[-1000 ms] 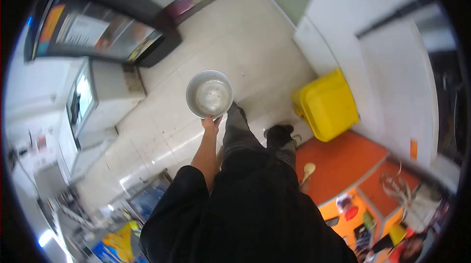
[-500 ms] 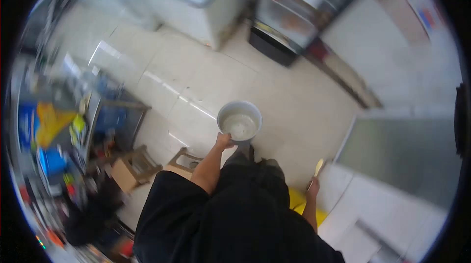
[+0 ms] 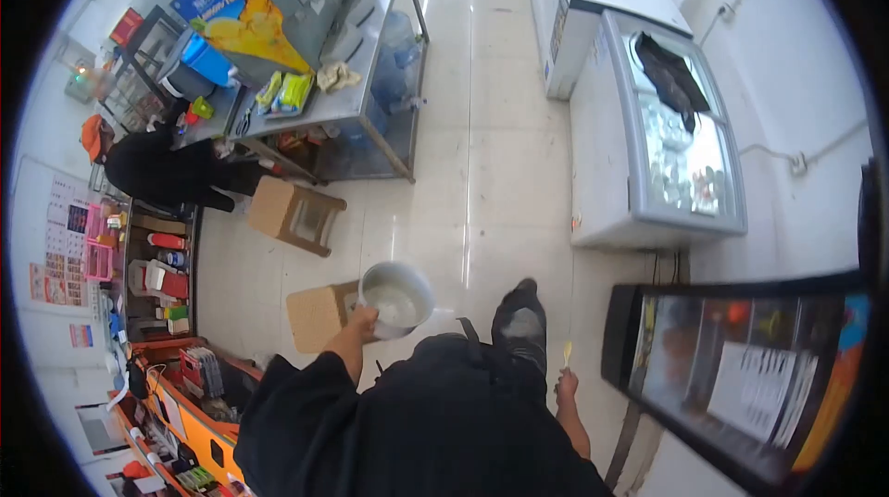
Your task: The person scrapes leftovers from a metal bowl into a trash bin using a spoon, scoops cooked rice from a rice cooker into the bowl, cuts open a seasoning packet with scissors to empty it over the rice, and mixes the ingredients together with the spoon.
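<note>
Round had swung the person and the pot (image 3: 396, 298) since the earlier view, bringing the steel tabletop (image 3: 372, 57) from the far left to ahead on the left. The left grip (image 3: 365, 321) was closed on the pot's near rim, and the pot hung by the edge of a brown stool (image 3: 315, 316), well short of the tabletop's near corner. It was carried roughly upright, presumably so nothing would tip out (whether it held anything, I couldn't tell). That forearm reached forward. The right grip (image 3: 566, 386) pinched a slim pale utensil (image 3: 568, 352), head pointing forward; that arm hung out from the body, likely keeping the utensil clear of clothing.
</note>
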Motion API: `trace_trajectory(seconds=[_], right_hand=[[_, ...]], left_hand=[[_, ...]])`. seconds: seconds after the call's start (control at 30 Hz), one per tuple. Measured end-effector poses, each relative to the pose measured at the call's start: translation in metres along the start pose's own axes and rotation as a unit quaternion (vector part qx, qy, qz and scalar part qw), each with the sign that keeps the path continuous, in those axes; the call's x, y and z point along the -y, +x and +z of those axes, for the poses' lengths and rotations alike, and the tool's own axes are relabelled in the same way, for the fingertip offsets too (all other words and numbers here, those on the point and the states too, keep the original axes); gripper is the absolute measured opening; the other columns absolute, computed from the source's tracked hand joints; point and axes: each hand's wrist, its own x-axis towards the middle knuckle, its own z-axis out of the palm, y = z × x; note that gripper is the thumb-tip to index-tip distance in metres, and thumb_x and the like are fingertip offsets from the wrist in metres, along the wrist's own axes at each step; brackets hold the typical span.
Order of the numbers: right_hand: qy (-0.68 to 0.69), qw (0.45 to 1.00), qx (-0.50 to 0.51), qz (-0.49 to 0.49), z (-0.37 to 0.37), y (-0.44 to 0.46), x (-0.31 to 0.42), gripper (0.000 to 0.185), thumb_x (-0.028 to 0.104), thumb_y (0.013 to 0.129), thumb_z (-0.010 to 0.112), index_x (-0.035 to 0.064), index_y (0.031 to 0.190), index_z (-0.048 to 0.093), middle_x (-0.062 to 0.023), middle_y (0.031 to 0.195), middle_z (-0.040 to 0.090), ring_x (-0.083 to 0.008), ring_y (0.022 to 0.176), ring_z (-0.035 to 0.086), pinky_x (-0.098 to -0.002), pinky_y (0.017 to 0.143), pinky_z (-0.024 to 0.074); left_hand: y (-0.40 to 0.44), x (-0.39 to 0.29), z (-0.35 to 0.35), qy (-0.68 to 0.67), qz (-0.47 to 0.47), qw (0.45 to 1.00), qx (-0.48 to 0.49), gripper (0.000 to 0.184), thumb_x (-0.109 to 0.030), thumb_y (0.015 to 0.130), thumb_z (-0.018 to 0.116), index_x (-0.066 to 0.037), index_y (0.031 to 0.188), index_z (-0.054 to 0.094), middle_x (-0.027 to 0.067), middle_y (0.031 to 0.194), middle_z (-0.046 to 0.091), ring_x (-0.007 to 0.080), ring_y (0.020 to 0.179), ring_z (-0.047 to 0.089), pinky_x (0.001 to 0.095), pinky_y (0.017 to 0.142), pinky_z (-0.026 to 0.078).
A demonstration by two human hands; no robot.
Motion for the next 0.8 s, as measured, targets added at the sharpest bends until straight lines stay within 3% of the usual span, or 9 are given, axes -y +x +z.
trace_trajectory(seconds=[0.1, 0.13, 0.23, 0.3, 0.47, 0.6, 0.77, 0.8], right_hand=[[-0.009, 1.000, 0.022, -0.009, 0.045, 0.074, 0.176, 0.026, 0.028, 0.097, 0.048, 0.0049, 0.089, 0.059, 0.0008, 0.062, 0.043, -0.0100, 0.045, 0.042, -0.0266, 0.039, 0.0349], [-0.054, 0.996, 0.049, -0.056, 0.063, 0.090, 0.239, 0.027, 0.028, 0.097, 0.049, 0.0055, 0.087, 0.059, 0.0013, 0.062, 0.043, -0.0095, 0.045, 0.042, -0.0263, 0.039, 0.0339], [-0.126, 0.969, 0.161, -0.140, 0.108, 0.143, 0.391, 0.028, 0.030, 0.096, 0.052, 0.0050, 0.087, 0.061, 0.0029, 0.063, 0.044, -0.0077, 0.045, 0.040, -0.0261, 0.040, 0.0310], [-0.189, 0.941, 0.222, -0.169, 0.147, 0.154, 0.499, 0.032, 0.035, 0.097, 0.050, 0.0064, 0.101, 0.063, 0.0032, 0.064, 0.044, -0.0068, 0.046, 0.039, -0.0255, 0.040, 0.0342], [-0.191, 0.925, 0.261, -0.201, 0.243, 0.233, 0.667, 0.034, 0.035, 0.098, 0.051, 0.0037, 0.103, 0.063, 0.0028, 0.063, 0.043, -0.0066, 0.043, 0.037, -0.0232, 0.040, 0.0336], [-0.241, 0.921, 0.253, -0.175, 0.301, 0.267, 0.769, 0.034, 0.035, 0.098, 0.052, 0.0041, 0.103, 0.064, 0.0026, 0.064, 0.044, -0.0070, 0.044, 0.039, -0.0235, 0.041, 0.0344], [-0.204, 0.924, 0.264, -0.185, 0.342, 0.280, 0.897, 0.034, 0.034, 0.099, 0.051, 0.0032, 0.106, 0.062, 0.0039, 0.064, 0.042, -0.0051, 0.044, 0.037, -0.0220, 0.040, 0.0317], [-0.190, 0.923, 0.273, -0.191, 0.364, 0.281, 0.934, 0.034, 0.034, 0.099, 0.051, 0.0030, 0.107, 0.062, 0.0041, 0.064, 0.042, -0.0047, 0.044, 0.036, -0.0219, 0.040, 0.0312]], left_hand=[[-0.039, -0.002, 0.024, -0.153, -0.014, 0.975, -0.158, 0.051, -0.020, 0.080, 0.059, -0.003, 0.127, 0.048, 0.0211, 0.091, 0.065, 0.0355, 0.083, 0.069, 0.0479, 0.059, 0.056], [-0.056, -0.013, 0.039, -0.212, -0.024, 0.961, -0.177, 0.049, -0.020, 0.080, 0.060, -0.002, 0.124, 0.050, 0.0212, 0.090, 0.065, 0.0357, 0.081, 0.069, 0.0479, 0.054, 0.056], [-0.109, -0.052, 0.090, -0.391, -0.063, 0.909, -0.134, 0.044, -0.020, 0.085, 0.054, -0.001, 0.124, 0.051, 0.0211, 0.092, 0.064, 0.0331, 0.079, 0.068, 0.0492, 0.052, 0.056], [-0.118, -0.082, 0.127, -0.426, -0.089, 0.896, -0.092, 0.043, -0.020, 0.085, 0.054, 0.000, 0.123, 0.051, 0.0218, 0.093, 0.064, 0.0344, 0.080, 0.068, 0.0496, 0.053, 0.056], [-0.084, -0.186, 0.175, -0.433, -0.148, 0.889, -0.020, 0.041, -0.019, 0.085, 0.055, 0.001, 0.121, 0.051, 0.0235, 0.096, 0.063, 0.0375, 0.081, 0.068, 0.0506, 0.053, 0.057], [-0.004, -0.320, 0.126, -0.381, -0.148, 0.913, 0.001, 0.040, -0.018, 0.085, 0.055, 0.002, 0.119, 0.051, 0.0248, 0.099, 0.063, 0.0399, 0.083, 0.068, 0.0514, 0.054, 0.057], [0.124, -0.524, 0.013, -0.374, -0.033, 0.926, -0.043, 0.038, -0.018, 0.085, 0.055, 0.004, 0.117, 0.052, 0.0265, 0.103, 0.062, 0.0430, 0.084, 0.068, 0.0524, 0.054, 0.058], [0.128, -0.585, -0.020, -0.299, 0.022, 0.951, -0.075, 0.044, -0.018, 0.082, 0.058, 0.002, 0.121, 0.051, 0.0266, 0.109, 0.061, 0.0413, 0.092, 0.065, 0.0486, 0.067, 0.055]])
